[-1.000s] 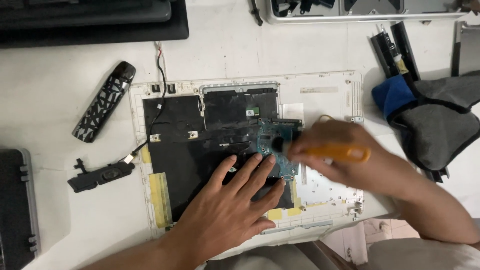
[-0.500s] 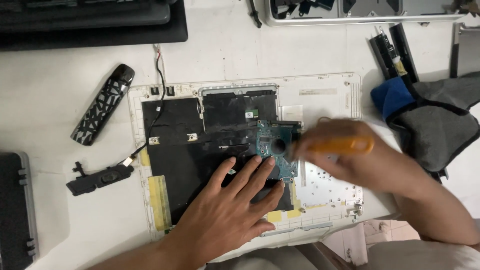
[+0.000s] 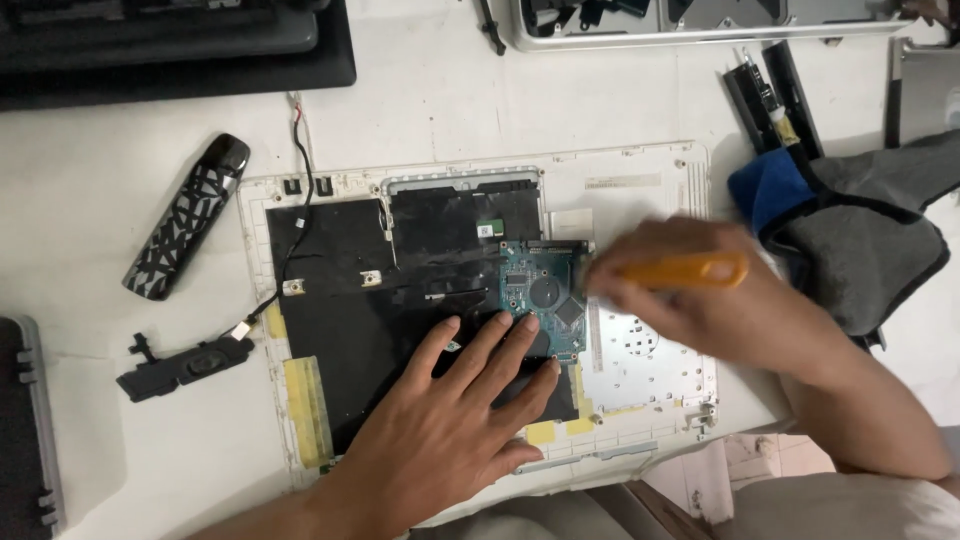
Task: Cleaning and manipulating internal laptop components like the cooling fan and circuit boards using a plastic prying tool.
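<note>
Centre of frame: a white laptop base shell (image 3: pixel 620 170) is lying open-side up on the white table (image 3: pixel 450 110), its inside mostly covered by black insulating film (image 3: pixel 340 310).

A teal-green drive circuit board (image 3: pixel 538 295) is sitting right of centre, against the bare metal plate (image 3: pixel 640 360).

Left hand (image 3: pixel 440 430) is lying flat, fingers spread and open, pressing on the film; the fingertips (image 3: pixel 528 322) are touching the board's lower edge.

Right hand (image 3: pixel 690 300) is blurring with motion, fingers closed around an orange-handled tool (image 3: pixel 685 270); its tip is hidden, near the board's right edge.

Handling judgement: the drive looks light, rigid and fragile, with exposed chips and solder. Best taken by the side edges, not the component face. The shell looks thin and likely to flex.

Left of frame: a black patterned oblong device (image 3: pixel 185 230) and a small black speaker module (image 3: pixel 185 365) on its wire. Right of frame: a grey and blue cloth (image 3: pixel 870 230).
</note>
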